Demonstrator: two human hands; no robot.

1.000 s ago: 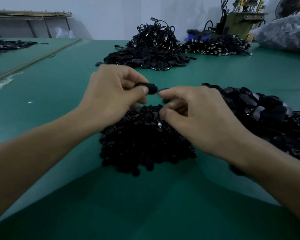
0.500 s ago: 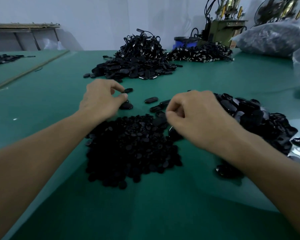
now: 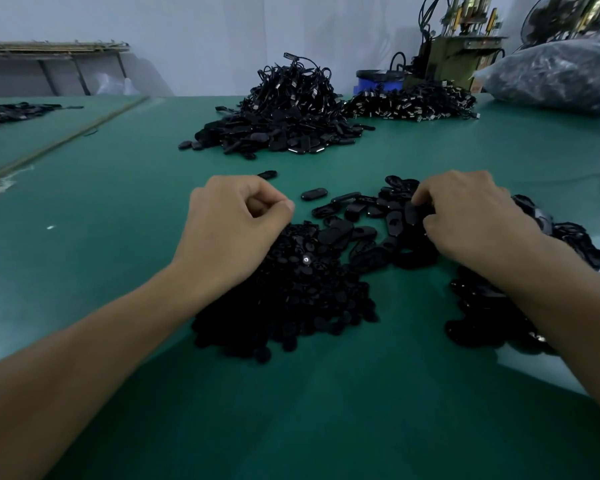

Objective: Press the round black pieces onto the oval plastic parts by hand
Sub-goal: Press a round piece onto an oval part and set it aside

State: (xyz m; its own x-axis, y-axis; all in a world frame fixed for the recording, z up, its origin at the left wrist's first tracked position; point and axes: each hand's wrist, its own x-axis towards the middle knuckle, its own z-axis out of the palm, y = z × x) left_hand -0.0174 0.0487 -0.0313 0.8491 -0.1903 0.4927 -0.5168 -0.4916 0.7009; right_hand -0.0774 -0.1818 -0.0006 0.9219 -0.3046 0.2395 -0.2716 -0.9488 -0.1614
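Centrally, round black pieces [image 3: 291,299] lie heaped on the green surface [image 3: 118,202], with oval plastic parts [image 3: 394,221] just right. My left hand [image 3: 232,226], above the heap, pinches thumb to forefinger; my right hand [image 3: 465,220] curls among the ovals. I cannot tell what either holds.

left hand [image 3: 232,223], right hand [image 3: 471,216] contents hidden, bag [image 3: 551,74] cropped

Green table [image 3: 101,209], round black pieces [image 3: 291,299], oval parts [image 3: 371,233].

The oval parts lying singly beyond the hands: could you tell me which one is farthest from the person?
The oval part just beyond the left hand; the next oval lies nearer and to its right.
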